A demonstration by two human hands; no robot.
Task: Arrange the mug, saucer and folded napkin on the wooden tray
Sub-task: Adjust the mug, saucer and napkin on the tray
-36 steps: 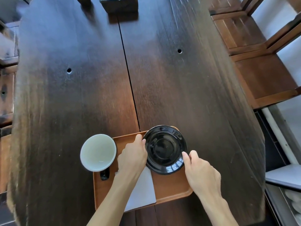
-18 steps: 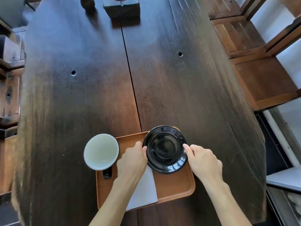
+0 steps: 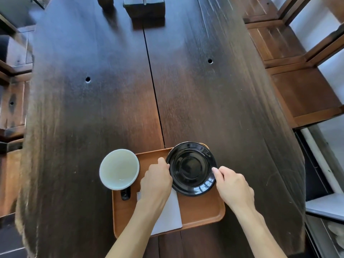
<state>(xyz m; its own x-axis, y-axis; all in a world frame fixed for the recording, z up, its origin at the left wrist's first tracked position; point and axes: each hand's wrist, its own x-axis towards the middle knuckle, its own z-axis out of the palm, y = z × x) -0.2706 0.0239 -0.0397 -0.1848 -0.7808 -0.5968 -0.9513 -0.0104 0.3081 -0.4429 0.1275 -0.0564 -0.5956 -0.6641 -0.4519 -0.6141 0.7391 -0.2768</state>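
Observation:
A black glossy saucer [image 3: 191,168] sits at the far right corner of the wooden tray [image 3: 201,211]. My left hand [image 3: 156,181] grips the saucer's left rim and my right hand [image 3: 232,187] pinches its right rim. A mug [image 3: 119,169], white inside with a black handle, stands at the tray's far left corner, overhanging the edge. A white folded napkin [image 3: 169,216] lies flat in the tray's middle, partly hidden under my left hand and forearm.
The tray rests at the near edge of a long dark wooden table [image 3: 111,90] with a seam down its middle. A dark block [image 3: 144,7] stands at the far end. Wooden chairs [image 3: 297,86] stand to the right.
My right hand has closed in on the saucer's right rim. The saucer has barely shifted on the tray, and the view has moved slightly.

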